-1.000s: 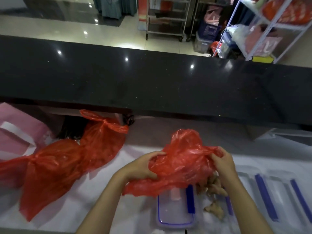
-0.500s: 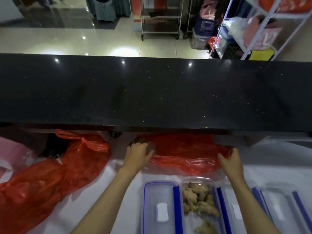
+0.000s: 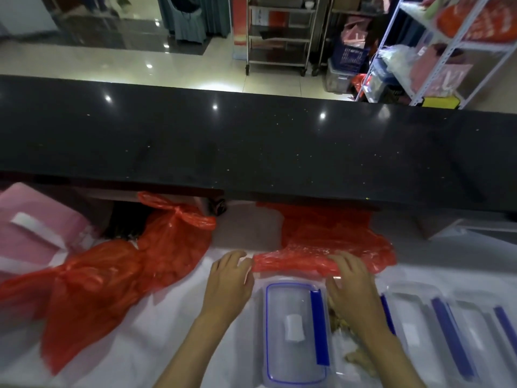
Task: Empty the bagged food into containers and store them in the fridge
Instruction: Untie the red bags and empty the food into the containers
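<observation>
A flattened, empty-looking red plastic bag (image 3: 330,242) lies on the white-covered table (image 3: 167,331), its far part tucked under the overhang of the long black speckled counter (image 3: 251,147). The left hand (image 3: 230,281) rests palm down on the white cover just beside the bag's near-left corner, fingers relaxed and nearly straight, holding nothing. The right hand (image 3: 351,284) lies over the bag's near edge, fingers spread and gently bent on the plastic; whether it pinches the film or only presses on it cannot be told.

Just near of the bag, between the two forearms, lies a clear rectangular plastic lid with a blue seal and blue clip (image 3: 293,331). Right of it, partly hidden by the right forearm, pale knobbly ginger pieces (image 3: 361,359) sit in a clear plastic container (image 3: 341,368) (its rim is hard to trace). Further right lie more clear lids with blue clips (image 3: 447,331).

At the left, two full, knotted red plastic bags (image 3: 117,275) slump on the table, with a pink paper bag (image 3: 36,219) at the far left.
</observation>
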A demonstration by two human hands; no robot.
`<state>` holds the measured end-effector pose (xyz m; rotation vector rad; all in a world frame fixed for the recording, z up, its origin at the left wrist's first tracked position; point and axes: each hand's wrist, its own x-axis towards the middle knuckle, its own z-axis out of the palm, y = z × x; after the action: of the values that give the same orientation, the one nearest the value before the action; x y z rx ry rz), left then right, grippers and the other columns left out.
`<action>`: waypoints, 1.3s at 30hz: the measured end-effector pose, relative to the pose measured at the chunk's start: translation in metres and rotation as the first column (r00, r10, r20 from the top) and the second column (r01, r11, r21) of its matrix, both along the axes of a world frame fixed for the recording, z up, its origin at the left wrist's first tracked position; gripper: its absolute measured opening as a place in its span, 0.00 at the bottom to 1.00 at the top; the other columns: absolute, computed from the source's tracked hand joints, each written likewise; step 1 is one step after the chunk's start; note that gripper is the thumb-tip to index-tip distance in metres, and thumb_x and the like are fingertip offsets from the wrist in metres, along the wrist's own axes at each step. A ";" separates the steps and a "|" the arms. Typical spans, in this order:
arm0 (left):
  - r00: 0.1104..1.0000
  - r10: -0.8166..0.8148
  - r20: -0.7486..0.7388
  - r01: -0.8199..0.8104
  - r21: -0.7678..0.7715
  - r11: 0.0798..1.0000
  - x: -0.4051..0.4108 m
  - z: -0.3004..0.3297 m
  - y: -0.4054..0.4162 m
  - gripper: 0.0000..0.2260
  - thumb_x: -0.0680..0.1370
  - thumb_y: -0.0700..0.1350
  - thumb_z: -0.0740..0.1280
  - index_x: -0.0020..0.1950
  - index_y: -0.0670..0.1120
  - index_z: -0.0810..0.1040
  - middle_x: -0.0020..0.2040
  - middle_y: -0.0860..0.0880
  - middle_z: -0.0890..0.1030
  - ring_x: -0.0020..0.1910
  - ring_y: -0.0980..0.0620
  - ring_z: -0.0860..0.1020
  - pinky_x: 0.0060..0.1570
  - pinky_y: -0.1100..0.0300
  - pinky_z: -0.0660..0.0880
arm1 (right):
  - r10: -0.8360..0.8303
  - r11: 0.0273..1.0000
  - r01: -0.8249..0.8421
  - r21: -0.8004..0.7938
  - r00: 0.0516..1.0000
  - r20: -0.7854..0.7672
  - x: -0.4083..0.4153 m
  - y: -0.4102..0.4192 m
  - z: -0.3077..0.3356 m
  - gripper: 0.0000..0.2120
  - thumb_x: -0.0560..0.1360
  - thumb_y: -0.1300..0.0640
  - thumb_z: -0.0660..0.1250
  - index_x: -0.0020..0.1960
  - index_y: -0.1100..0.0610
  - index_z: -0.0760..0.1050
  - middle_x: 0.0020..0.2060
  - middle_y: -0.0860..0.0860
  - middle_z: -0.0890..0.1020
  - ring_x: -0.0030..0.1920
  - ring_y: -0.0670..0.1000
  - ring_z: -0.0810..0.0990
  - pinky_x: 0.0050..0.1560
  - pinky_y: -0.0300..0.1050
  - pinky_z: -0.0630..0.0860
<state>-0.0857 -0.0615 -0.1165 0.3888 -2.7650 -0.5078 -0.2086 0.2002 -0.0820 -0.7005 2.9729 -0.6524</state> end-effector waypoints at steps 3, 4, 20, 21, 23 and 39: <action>0.992 0.081 -0.101 -0.087 -0.053 0.995 0.015 0.012 -0.022 0.12 0.71 0.40 0.71 0.54 0.49 0.83 0.55 0.50 0.83 0.55 0.45 0.81 0.50 0.50 0.76 | 0.212 0.977 -0.212 0.014 0.977 -0.010 0.026 -0.027 0.000 0.16 0.77 0.58 0.70 0.64 0.51 0.77 0.59 0.47 0.79 0.59 0.52 0.78 0.58 0.47 0.76; 0.983 0.123 -0.134 -0.133 -0.062 0.989 0.018 0.018 -0.031 0.13 0.71 0.39 0.71 0.54 0.49 0.83 0.55 0.50 0.82 0.55 0.45 0.80 0.49 0.51 0.75 | 0.275 0.961 -0.275 0.017 0.961 -0.031 0.035 -0.034 -0.001 0.13 0.77 0.58 0.69 0.60 0.49 0.77 0.55 0.45 0.79 0.55 0.51 0.78 0.53 0.46 0.76; 0.940 0.340 0.005 -0.340 0.052 0.939 0.005 0.064 -0.154 0.15 0.76 0.40 0.67 0.62 0.51 0.75 0.51 0.46 0.84 0.48 0.38 0.83 0.42 0.50 0.75 | 0.424 0.904 -0.412 0.114 0.898 -0.121 0.099 -0.102 0.008 0.09 0.74 0.56 0.71 0.54 0.47 0.81 0.47 0.43 0.83 0.47 0.50 0.82 0.46 0.48 0.80; 0.939 0.341 -0.037 -0.339 0.063 0.939 0.008 0.070 -0.152 0.14 0.76 0.41 0.67 0.60 0.52 0.75 0.51 0.48 0.84 0.47 0.39 0.83 0.41 0.50 0.76 | 0.428 0.902 -0.416 0.114 0.894 -0.130 0.096 -0.104 0.009 0.10 0.74 0.56 0.72 0.54 0.47 0.81 0.47 0.43 0.83 0.47 0.50 0.82 0.45 0.48 0.79; 0.932 0.342 -0.121 -0.336 0.067 0.939 0.018 0.084 -0.146 0.12 0.77 0.42 0.67 0.58 0.54 0.76 0.51 0.52 0.85 0.47 0.43 0.83 0.40 0.51 0.75 | 0.440 0.897 -0.426 0.116 0.884 -0.156 0.091 -0.107 0.011 0.12 0.72 0.58 0.72 0.54 0.47 0.81 0.47 0.43 0.83 0.46 0.50 0.82 0.43 0.48 0.79; 0.975 0.129 -0.180 -0.022 0.499 0.866 0.081 0.085 -0.062 0.12 0.76 0.40 0.66 0.51 0.58 0.80 0.48 0.63 0.84 0.49 0.59 0.82 0.51 0.57 0.80 | 0.518 0.802 -0.451 -0.393 0.852 0.079 0.069 -0.166 0.042 0.12 0.83 0.49 0.64 0.65 0.46 0.77 0.57 0.38 0.79 0.57 0.42 0.79 0.58 0.41 0.76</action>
<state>-0.0050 -0.1230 -0.0313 0.5208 -2.3773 -1.1746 -0.1392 0.0347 -0.0396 -1.2894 2.3611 -1.1465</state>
